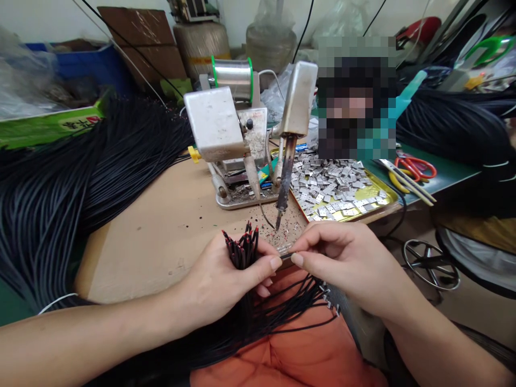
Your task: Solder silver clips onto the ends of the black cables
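Cable (287, 256) lies between my left grip (226, 277) and right grip (349, 263), both pinching it; the left also clasps a bundle (242, 253). If I lift carelessly, the soldering iron (285, 174) just beyond, perhaps hot, could burn them.

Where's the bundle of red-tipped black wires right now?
In the head view, the bundle is a little left of and below the picture's centre, gripped upright in the left hand, to the left of the soldering iron.
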Motion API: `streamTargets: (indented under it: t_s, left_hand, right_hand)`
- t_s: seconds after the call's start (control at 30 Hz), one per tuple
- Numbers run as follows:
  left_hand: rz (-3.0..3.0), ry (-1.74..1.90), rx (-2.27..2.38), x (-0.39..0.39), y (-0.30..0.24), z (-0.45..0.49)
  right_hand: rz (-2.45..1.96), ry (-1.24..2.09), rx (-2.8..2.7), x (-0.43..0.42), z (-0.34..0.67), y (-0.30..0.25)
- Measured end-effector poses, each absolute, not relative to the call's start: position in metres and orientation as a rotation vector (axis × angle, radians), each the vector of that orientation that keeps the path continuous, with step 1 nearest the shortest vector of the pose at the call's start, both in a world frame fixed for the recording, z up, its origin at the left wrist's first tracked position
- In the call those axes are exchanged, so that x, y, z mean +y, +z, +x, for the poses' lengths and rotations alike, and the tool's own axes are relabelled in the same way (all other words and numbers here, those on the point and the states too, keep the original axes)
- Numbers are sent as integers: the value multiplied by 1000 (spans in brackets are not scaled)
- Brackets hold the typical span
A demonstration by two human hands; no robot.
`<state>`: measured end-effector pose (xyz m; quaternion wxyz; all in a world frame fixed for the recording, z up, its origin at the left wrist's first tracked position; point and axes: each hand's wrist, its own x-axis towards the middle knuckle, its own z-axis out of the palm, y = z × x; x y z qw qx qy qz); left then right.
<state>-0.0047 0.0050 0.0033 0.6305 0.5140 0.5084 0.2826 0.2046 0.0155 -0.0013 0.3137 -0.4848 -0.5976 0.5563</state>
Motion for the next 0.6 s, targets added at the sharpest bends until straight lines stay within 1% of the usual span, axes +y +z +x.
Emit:
streamTargets:
  t_s: [0.4, 0.6]
  left_hand:
    - [1168, 665, 1152, 6, 1, -6]
    - [1156, 661, 1133, 5, 2, -6]
  right_hand:
    - [-1249, 1494, -1489, 14, 203, 0]
    - [-1124, 1482, -1337, 8, 188, -10]
